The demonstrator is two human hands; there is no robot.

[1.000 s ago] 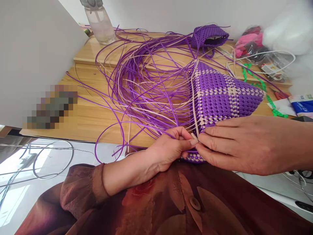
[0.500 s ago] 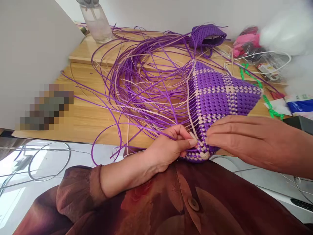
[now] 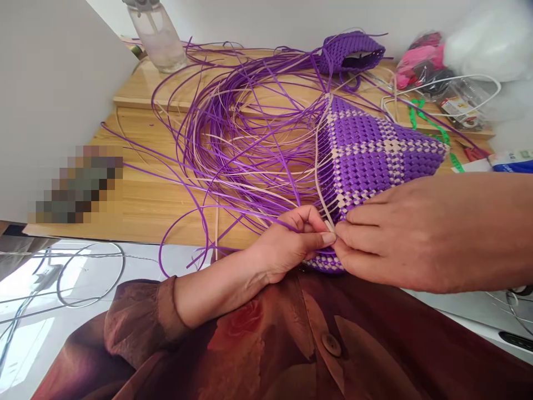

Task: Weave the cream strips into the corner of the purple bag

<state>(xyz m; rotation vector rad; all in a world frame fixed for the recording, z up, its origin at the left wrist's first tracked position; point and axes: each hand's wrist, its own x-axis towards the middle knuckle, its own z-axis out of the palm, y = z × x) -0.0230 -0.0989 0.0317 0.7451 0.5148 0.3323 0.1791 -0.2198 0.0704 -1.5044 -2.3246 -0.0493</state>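
Observation:
A woven purple and beige basket (image 3: pixel 362 144) lies on the wooden table, its near corner against the person's front. Long loose purple and beige strips (image 3: pixel 220 128) fan out from its left edge. My left hand (image 3: pixel 302 236) pinches a beige strip (image 3: pixel 320 183) between thumb and forefinger at the near end of that edge. My right hand (image 3: pixel 395 233) has its fingertips together at the same spot, touching the left thumb tip. What the right fingers grip is hidden behind them, and the hand covers the basket's near corner.
A smaller purple woven piece (image 3: pixel 352 53) sits at the back. A clear bottle (image 3: pixel 156 36) stands back left, and a blurred-out object (image 3: pixel 77 183) lies at the left. Green strips (image 3: pixel 433 125), plastic bags (image 3: pixel 462 91) and a white wire loop (image 3: pixel 495 86) are at the right.
My right hand has moved left and turned palm down, bringing its fingertips against the left hand's pinch. The left hand keeps its hold on the beige strip. The view has shifted slightly.

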